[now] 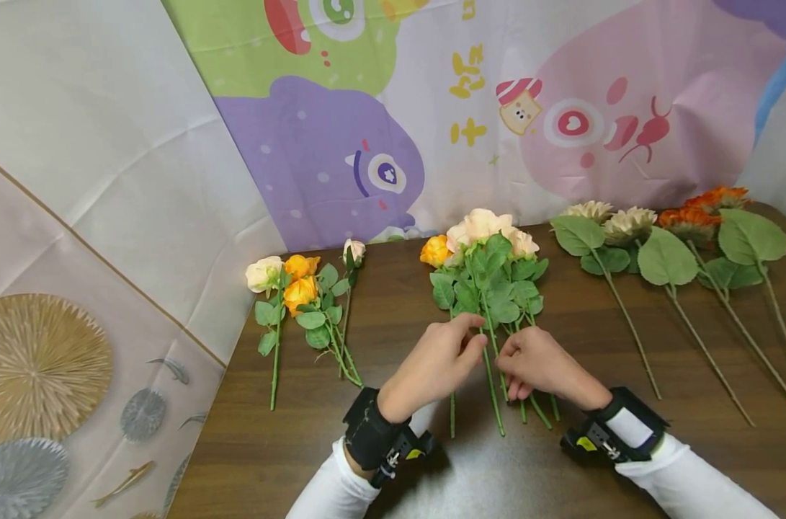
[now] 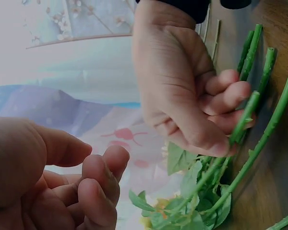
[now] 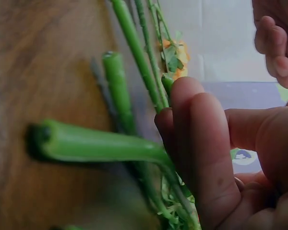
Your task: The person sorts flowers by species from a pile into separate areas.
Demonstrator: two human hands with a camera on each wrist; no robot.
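Observation:
A bunch of long-stemmed roses, pale peach ones (image 1: pixel 480 227) and an orange one (image 1: pixel 435 251), lies on the table with its leaves bunched together and stems fanned toward the person. My right hand (image 1: pixel 540 362) pinches one green rose stem (image 2: pixel 247 108) between thumb and fingers, as the left wrist view shows. Several other stems (image 3: pixel 117 88) lie beside those fingers in the right wrist view. Left of the stems hovers my left hand (image 1: pixel 436 364), its fingers loosely bent with nothing between them (image 2: pixel 62 177). The pinched stem's blossom cannot be told apart within the bunch.
On the left of the brown table (image 1: pixel 237 461) lie a cream rose (image 1: pixel 264 274), orange roses (image 1: pixel 300 292) and a pale bud (image 1: pixel 354 251). Cream blooms (image 1: pixel 629 223) and orange-red blooms (image 1: pixel 691 220) with long stems lie at right. A cartoon cloth (image 1: pixel 341 158) hangs behind.

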